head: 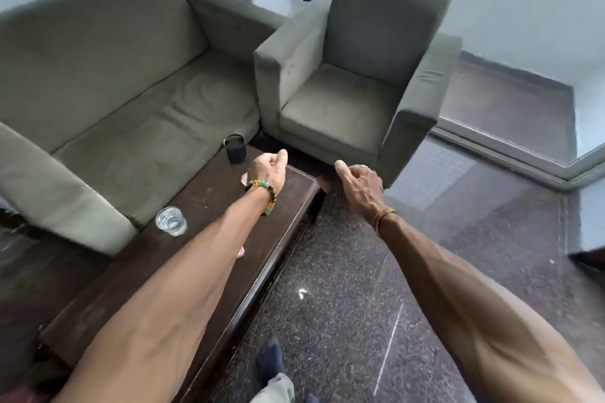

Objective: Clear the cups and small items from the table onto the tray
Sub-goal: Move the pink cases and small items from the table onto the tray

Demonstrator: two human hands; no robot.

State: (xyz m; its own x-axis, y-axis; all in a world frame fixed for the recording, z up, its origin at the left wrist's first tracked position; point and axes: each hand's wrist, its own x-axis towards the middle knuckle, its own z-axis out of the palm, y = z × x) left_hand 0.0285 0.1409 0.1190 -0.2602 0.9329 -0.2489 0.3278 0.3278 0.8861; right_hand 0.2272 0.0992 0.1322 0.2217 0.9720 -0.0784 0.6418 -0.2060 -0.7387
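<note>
A dark wooden coffee table (209, 206) runs away from me on the left. Near its far end stands a dark cup (235, 149). A clear glass (171, 221) sits by its left edge. A small pinkish item (244, 178) peeks out beside my left wrist, and another pinkish bit (241, 251) shows under my forearm. My left hand (268, 168) hovers over the table's far end, right of the dark cup, fingers curled, holding nothing. My right hand (360, 181) is held out past the table's far right corner, fingers curled, thumb out, holding nothing. No tray is in view.
A grey sofa (114, 82) lines the table's left side and a grey armchair (353, 75) stands beyond its far end. Speckled dark stone floor (376, 288) lies to the right. My feet (270, 360) are at the bottom edge.
</note>
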